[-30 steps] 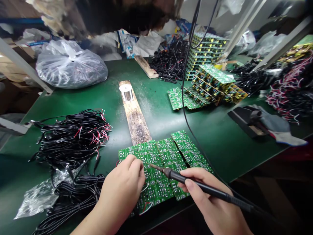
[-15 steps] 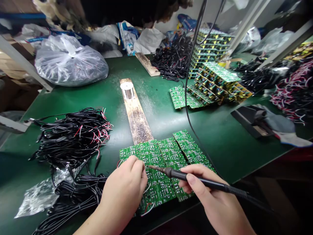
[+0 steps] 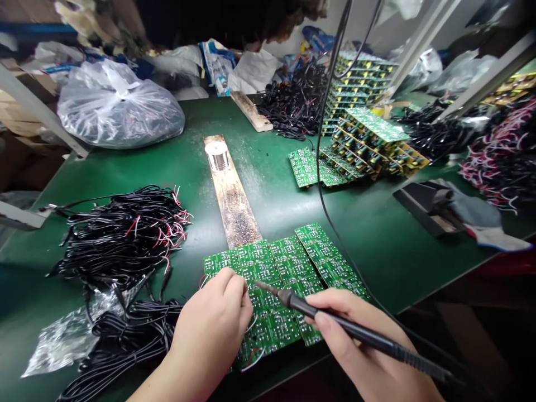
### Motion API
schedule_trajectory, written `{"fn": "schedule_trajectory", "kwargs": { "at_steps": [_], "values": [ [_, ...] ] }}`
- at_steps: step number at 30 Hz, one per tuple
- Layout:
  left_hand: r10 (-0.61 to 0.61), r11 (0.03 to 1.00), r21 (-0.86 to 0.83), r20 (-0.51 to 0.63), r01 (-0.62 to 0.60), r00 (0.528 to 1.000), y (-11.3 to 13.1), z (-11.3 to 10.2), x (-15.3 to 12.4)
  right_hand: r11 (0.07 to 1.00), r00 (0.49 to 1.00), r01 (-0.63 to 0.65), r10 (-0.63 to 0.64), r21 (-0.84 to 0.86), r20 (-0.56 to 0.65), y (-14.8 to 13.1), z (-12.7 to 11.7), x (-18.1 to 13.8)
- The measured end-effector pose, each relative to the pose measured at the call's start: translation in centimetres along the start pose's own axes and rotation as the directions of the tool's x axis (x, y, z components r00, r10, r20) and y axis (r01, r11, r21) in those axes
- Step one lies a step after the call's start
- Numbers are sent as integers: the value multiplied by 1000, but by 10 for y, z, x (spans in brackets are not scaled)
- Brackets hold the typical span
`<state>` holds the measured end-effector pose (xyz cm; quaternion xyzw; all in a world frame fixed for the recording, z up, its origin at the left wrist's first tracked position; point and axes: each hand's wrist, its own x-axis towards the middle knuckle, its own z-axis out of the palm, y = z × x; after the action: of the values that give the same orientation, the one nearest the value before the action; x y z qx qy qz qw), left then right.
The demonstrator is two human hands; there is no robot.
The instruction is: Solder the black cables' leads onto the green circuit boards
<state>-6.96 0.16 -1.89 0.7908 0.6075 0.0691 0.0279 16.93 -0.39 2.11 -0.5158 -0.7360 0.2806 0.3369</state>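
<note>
My right hand [image 3: 368,346] grips a black soldering iron [image 3: 299,303], thumb and fingers around its handle. The iron's tip points left, close to the fingers of my left hand [image 3: 218,318]. That left hand is closed over the left part of several green circuit boards [image 3: 293,262] lying side by side. What its fingers pinch is hidden behind the knuckles. Short white and red wires [image 3: 254,357] show at the boards' lower edge, and more wire ends peek out beside my left hand.
A solder spool [image 3: 218,156] stands on a scorched wooden strip [image 3: 238,212] beyond the boards. Bundled black cables [image 3: 125,234] lie left. Stacked boards [image 3: 368,139] and a black tray-like holder [image 3: 422,209] are right. A hanging black cord [image 3: 320,184] crosses the view.
The soldering iron has tilted slightly, its handle end dropping, and my right hand has shifted a little down. My left hand stays closed in nearly the same spot.
</note>
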Motion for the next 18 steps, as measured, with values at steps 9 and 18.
{"fn": "schedule_trajectory", "kwargs": {
  "at_steps": [9,18],
  "values": [
    [-38,999,-3,10,38,999,1,-1,-1,992,994,-80,86,94,-65,6,-1,-8],
    [-60,998,-2,-8,60,998,4,4,1,993,977,-102,110,57,-183,0,-4,-16]
  ]
}}
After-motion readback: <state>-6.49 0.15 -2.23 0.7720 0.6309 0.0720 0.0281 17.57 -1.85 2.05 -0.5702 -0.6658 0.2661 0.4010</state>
